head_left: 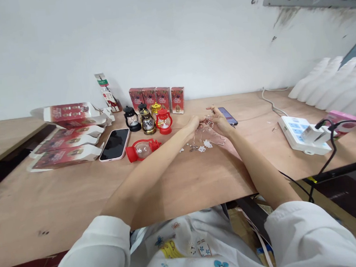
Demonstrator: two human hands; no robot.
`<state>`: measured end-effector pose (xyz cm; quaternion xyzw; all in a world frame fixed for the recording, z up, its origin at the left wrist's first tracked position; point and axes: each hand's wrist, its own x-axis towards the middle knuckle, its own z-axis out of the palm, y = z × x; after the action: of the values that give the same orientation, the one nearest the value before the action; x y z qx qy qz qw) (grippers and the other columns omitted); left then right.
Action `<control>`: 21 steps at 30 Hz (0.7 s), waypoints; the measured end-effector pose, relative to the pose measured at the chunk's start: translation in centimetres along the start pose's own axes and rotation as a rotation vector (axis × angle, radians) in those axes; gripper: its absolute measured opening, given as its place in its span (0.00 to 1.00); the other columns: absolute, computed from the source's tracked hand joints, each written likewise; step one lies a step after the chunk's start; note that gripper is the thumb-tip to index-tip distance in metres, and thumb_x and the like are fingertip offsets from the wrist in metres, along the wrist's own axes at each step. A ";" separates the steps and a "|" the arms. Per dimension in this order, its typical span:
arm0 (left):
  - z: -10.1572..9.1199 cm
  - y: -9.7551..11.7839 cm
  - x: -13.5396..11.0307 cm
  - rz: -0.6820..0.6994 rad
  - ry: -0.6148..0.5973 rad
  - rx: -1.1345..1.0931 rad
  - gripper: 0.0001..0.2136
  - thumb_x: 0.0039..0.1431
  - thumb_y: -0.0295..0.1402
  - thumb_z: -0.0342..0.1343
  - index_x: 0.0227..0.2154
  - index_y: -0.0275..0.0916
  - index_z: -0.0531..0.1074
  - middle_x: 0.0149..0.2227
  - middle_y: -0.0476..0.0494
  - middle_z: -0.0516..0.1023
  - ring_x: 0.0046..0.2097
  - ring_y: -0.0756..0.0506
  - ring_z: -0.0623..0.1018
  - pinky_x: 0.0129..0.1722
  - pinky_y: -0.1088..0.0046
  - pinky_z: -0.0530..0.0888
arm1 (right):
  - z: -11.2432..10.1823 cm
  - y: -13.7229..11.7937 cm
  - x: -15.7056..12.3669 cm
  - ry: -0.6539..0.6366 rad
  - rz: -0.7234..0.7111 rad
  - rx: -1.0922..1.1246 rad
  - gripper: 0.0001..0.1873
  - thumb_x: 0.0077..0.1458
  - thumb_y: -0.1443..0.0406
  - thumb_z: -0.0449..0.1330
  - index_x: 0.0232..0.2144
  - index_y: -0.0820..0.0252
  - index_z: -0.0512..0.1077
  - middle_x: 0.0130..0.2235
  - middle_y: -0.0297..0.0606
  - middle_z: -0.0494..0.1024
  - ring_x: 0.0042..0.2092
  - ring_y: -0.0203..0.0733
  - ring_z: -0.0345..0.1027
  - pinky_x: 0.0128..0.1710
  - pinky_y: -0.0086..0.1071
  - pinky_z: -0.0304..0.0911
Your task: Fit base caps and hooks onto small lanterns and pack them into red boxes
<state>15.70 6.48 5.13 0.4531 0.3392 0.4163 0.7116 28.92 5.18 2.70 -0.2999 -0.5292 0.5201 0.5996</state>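
Note:
Both my hands meet over the middle of the table, close together. My left hand (195,123) has its fingers pinched at the left of a cluster of thin bent wire pieces (210,125). At the right of the same cluster, my right hand (219,120) is closed, thumb and fingers together, on the thin wire. Exactly which strand each hand grips is too small to tell. Below them lie small white scraps (204,145) and small metal bits (193,147). A red mini lantern (142,150) lies on its side to the left of my hands.
Several small lanterns (148,123) stand behind the lying one, before red printed boxes (163,99). Flattened boxes (68,154) and a phone (115,144) lie left. Another phone (228,116) sits behind my right hand. A power strip (302,134) with cables and white stacked cups (333,85) are right.

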 end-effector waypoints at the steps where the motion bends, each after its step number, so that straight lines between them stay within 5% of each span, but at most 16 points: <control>1: 0.0 0.0 0.0 0.011 0.010 0.027 0.08 0.46 0.22 0.55 0.16 0.35 0.65 0.16 0.51 0.64 0.19 0.55 0.60 0.22 0.75 0.57 | -0.1 0.1 0.1 0.015 -0.028 -0.027 0.22 0.40 0.68 0.66 0.37 0.50 0.62 0.23 0.23 0.68 0.27 0.35 0.66 0.30 0.31 0.63; 10: -0.4 0.2 -0.3 0.123 0.139 0.162 0.09 0.49 0.21 0.53 0.18 0.36 0.66 0.15 0.56 0.60 0.20 0.55 0.58 0.23 0.79 0.55 | -0.6 1.7 1.1 0.221 -0.293 -0.360 0.18 0.48 0.63 0.63 0.41 0.48 0.62 0.28 0.26 0.67 0.31 0.34 0.61 0.33 0.28 0.60; 21: -0.4 0.1 -0.3 0.153 0.190 0.116 0.06 0.50 0.22 0.57 0.21 0.36 0.68 0.17 0.56 0.64 0.21 0.57 0.59 0.23 0.82 0.57 | -0.4 3.2 1.1 0.327 -0.114 -0.187 0.17 0.44 0.62 0.64 0.36 0.51 0.62 0.24 0.23 0.63 0.28 0.32 0.63 0.31 0.28 0.62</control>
<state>15.18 6.36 5.15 0.4768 0.3929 0.4900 0.6149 28.18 7.20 0.04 -0.4043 -0.4868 0.3782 0.6756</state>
